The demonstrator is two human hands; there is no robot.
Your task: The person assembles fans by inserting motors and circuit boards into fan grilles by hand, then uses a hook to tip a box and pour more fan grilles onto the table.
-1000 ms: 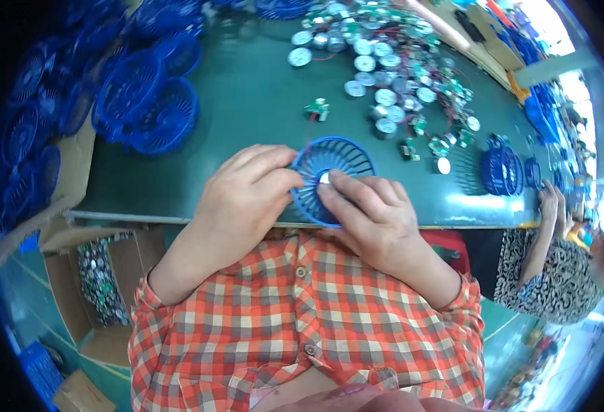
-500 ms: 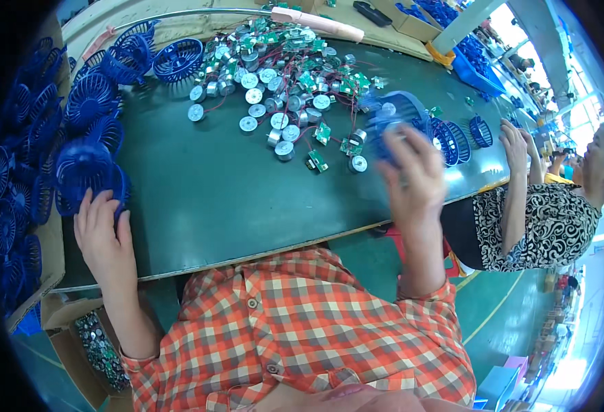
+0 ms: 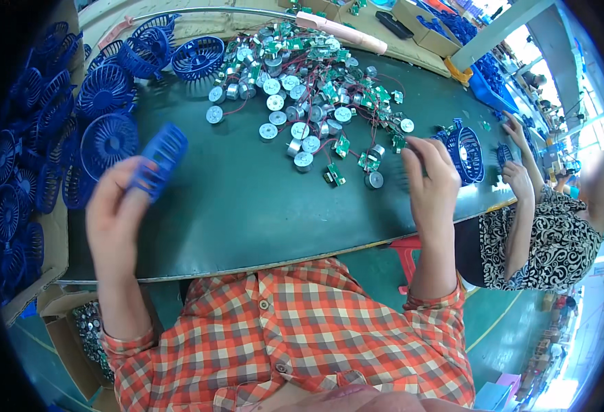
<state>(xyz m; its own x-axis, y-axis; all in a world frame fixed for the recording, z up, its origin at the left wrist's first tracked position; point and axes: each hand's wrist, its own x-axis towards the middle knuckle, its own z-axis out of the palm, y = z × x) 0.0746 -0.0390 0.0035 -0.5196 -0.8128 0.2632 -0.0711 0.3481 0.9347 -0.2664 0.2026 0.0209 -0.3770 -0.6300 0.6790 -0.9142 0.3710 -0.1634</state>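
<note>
My left hand (image 3: 115,216) grips a blue round slatted fan housing (image 3: 165,158), tilted nearly edge-on above the table and slightly blurred. Just beyond it, more blue fan housings (image 3: 106,90) are stacked at the table's left. My right hand (image 3: 434,182) hovers at the right edge of a heap of small silver motors (image 3: 274,103) wired to green circuit boards (image 3: 335,175). Its fingers are bent and apart, with nothing visible between them. Right of that hand, a blue fan housing (image 3: 479,154) stands on the table.
A cardboard box of blue housings (image 3: 58,237) borders the table on the left. Below it sits an open carton of small parts (image 3: 58,329). A pink-handled metal rod (image 3: 340,33) lies across the back. At the right, a co-worker's hands (image 3: 518,180) are over the same green table (image 3: 247,220).
My left hand has lifted a blue fan housing from the stack and brought it rightward. My right hand has let go of the housing at the right and moved beside the motor heap.
</note>
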